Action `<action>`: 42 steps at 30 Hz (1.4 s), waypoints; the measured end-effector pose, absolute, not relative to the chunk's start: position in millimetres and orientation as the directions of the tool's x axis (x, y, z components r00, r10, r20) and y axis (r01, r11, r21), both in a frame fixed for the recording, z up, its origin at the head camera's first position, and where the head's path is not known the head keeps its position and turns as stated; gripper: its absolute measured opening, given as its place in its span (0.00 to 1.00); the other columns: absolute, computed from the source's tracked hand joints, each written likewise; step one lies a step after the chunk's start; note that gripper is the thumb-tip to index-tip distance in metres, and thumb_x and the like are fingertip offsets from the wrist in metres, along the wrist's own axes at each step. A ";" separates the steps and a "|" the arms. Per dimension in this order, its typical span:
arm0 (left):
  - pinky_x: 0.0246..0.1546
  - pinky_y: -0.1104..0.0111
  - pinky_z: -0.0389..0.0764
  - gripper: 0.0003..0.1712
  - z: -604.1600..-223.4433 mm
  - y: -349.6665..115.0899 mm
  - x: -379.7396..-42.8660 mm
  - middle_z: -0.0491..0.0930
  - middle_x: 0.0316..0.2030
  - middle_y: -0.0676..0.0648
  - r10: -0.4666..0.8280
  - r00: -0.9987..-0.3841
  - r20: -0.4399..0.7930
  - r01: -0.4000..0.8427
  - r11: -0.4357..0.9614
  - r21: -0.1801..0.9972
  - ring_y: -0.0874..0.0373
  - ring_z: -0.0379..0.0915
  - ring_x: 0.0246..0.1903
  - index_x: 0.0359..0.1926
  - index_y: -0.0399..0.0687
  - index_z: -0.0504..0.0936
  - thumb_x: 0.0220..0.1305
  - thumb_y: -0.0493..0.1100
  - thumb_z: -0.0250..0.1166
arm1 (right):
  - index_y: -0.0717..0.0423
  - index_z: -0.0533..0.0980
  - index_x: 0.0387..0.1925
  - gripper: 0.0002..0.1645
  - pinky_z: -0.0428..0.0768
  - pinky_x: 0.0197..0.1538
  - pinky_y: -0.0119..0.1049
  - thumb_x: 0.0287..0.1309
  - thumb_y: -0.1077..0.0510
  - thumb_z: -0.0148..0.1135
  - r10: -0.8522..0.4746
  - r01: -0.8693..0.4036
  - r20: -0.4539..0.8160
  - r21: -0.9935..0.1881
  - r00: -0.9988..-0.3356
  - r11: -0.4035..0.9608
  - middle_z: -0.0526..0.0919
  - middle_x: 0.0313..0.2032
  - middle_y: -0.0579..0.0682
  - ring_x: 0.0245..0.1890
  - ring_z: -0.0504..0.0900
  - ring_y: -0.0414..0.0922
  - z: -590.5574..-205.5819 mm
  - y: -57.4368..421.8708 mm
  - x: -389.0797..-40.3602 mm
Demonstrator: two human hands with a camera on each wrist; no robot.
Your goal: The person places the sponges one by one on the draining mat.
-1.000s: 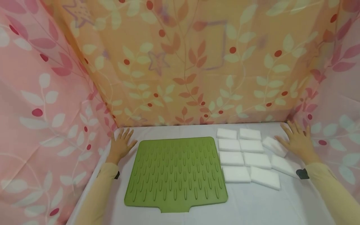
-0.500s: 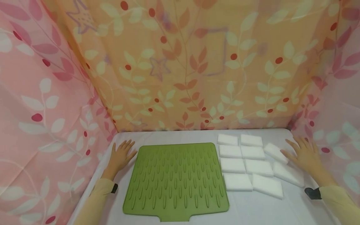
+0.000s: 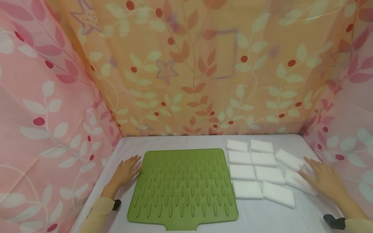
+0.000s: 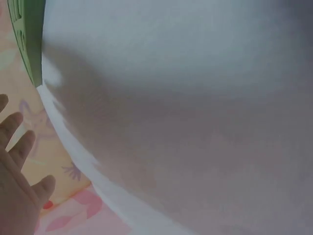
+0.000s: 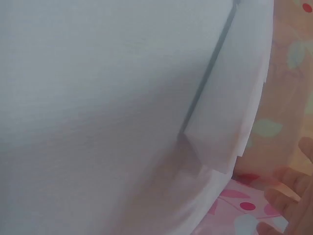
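Note:
A green ridged mat (image 3: pixel 182 186) with a short tab at its near edge lies flat on the white-covered table. Beside its left edge is my left hand (image 3: pixel 123 173), fingers extended and holding nothing; the left wrist view shows the same spread fingers (image 4: pixel 22 147) near the mat's corner. To the mat's right, several white rectangular sponge-like blocks (image 3: pixel 247 190) lie in rough rows. My right hand (image 3: pixel 324 178) hovers at the rightmost tilted blocks, its fingers overlapping the end of one block (image 3: pixel 300 182) in the head view. Nothing is gripped in it.
Pink floral cloth (image 3: pixel 58 129) hangs at the left, and more of it on the right (image 3: pixel 352 136). An orange leaf-patterned cloth (image 3: pixel 186 64) stands behind the table's far edge. White tablecloth (image 3: pixel 268 218) shows in front of the blocks. Each wrist wears a black band.
Both hands have come nearer along the table, the right one lower beside the outer blocks. The head view has tilted up slightly. Mat and blocks keep their arrangement.

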State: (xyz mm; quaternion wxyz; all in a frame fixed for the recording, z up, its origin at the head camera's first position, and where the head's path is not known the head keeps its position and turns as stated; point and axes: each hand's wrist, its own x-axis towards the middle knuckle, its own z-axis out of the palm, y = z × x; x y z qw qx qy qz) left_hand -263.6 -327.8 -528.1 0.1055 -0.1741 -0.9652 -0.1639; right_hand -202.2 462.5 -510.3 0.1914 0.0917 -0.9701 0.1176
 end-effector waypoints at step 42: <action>0.52 0.30 0.54 0.30 -533.8 -328.2 -239.0 0.63 0.64 0.35 0.383 -0.917 0.112 0.395 0.836 0.381 0.33 0.56 0.63 0.66 0.43 0.64 0.66 0.47 0.56 | 0.68 0.52 0.67 0.53 0.63 0.44 0.68 0.52 0.42 0.65 -0.065 -0.119 0.166 -0.340 -0.984 0.933 0.66 0.52 0.75 0.49 0.65 0.74 -540.2 468.5 -149.8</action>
